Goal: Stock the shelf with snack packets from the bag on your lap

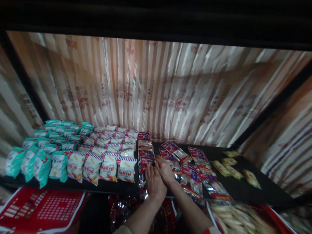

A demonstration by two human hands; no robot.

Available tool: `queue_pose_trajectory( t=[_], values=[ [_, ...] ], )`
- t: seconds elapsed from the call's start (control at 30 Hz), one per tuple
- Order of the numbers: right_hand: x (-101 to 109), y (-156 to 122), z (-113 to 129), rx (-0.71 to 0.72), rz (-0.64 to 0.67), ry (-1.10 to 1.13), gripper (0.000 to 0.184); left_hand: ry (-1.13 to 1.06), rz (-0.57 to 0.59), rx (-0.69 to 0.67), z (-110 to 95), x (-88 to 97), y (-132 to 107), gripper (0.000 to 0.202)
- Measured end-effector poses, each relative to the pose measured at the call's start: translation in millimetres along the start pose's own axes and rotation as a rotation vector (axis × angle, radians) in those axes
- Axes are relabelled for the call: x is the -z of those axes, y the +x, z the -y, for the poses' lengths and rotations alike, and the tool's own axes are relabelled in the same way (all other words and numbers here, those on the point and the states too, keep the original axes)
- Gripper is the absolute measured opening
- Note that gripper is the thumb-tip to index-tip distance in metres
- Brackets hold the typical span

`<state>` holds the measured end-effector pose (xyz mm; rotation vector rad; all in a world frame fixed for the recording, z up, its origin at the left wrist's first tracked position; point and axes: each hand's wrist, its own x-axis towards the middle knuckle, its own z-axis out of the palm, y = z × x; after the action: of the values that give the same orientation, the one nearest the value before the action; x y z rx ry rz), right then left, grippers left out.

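Note:
My left hand (pixel 155 184) lies with its fingers stretched forward on a red snack packet (pixel 147 162) at the near end of a column of such packets. Beside it, almost touching, my right hand (pixel 164 170) rests at the right edge of the same column, its fingers extended and its palm down. Neither hand is closed around a packet. More red packets (pixel 191 179) lie flat to the right, some askew. Left of the hands stand rows of white snack bags (pixel 126 168) with striped tops.
Teal bags (pixel 58 165) fill the left end of the black shelf (pixel 234 186). Several small yellow packets (pixel 251 178) lie on the right. Below are a red basket (pixel 55 209) and a container of pale packs (pixel 236 219). A dark beam (pixel 147 19) crosses above.

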<state>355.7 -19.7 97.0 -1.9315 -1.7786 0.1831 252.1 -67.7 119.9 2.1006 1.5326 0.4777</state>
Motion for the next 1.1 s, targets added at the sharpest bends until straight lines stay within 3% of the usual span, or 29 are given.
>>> queue_pose_trajectory(
  t=[0.37, 0.6, 0.93, 1.1],
  values=[
    [-18.8, -73.9, 3.6, 0.05, -0.248, 0.083, 0.039, 0.009, -0.123, -0.236, 49.4, -36.5, -61.1, 0.055],
    [-31.5, -122.5, 17.5, 0.081, -0.301, 0.081, 0.039, -0.008, -0.037, -0.33, 79.6, -46.3, -102.1, 0.051],
    [-59.4, -184.7, 27.2, 0.041, -0.338, 0.079, 0.034, 0.041, 0.104, -0.185, 127.4, -59.8, -122.0, 0.051],
    [-89.7, -210.0, 28.9, -0.025, -0.189, 0.053, 0.033, 0.088, 0.243, -0.083, 130.8, -56.1, -124.6, 0.049]
  ],
)
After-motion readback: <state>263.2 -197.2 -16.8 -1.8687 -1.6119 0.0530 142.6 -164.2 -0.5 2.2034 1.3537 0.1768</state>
